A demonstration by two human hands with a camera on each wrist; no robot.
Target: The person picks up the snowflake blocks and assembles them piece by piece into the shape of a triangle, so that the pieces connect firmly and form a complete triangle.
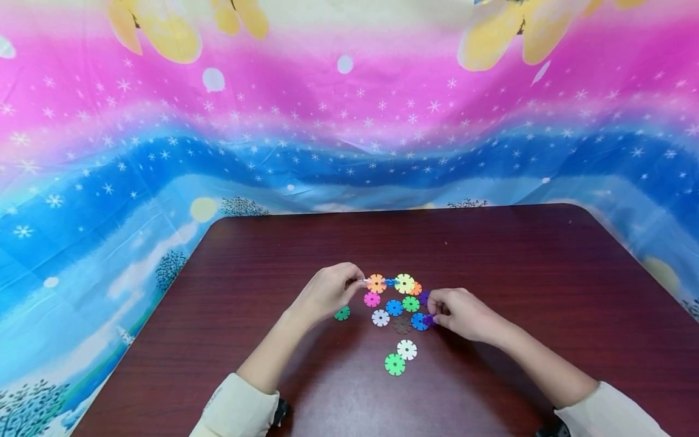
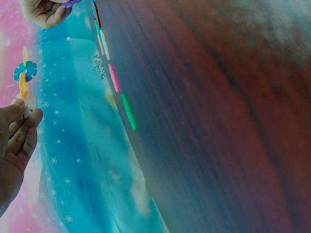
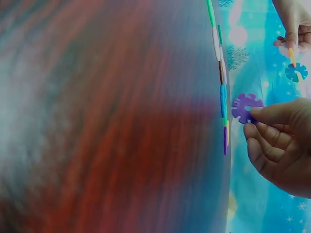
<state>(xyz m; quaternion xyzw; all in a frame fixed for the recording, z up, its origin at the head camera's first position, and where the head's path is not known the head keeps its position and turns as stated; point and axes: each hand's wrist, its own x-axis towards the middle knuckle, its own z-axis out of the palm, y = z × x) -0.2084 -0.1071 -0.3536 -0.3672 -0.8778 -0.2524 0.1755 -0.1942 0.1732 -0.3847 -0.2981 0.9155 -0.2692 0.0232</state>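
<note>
Four joined round, notched plastic discs (image 1: 390, 282), white, orange, blue and yellow, are up above the red-brown wooden surface (image 1: 273, 243), well inside its far edge. The left hand (image 1: 327, 294) pinches the white end; the right hand (image 1: 464, 312) pinches a round purple plastic disc (image 3: 247, 108). I think lining up slots and pushing gently works best. Loose colourful plastic discs (image 1: 394, 308) lie flat below. Both side edges look far off, giving plenty of moving room.
</note>
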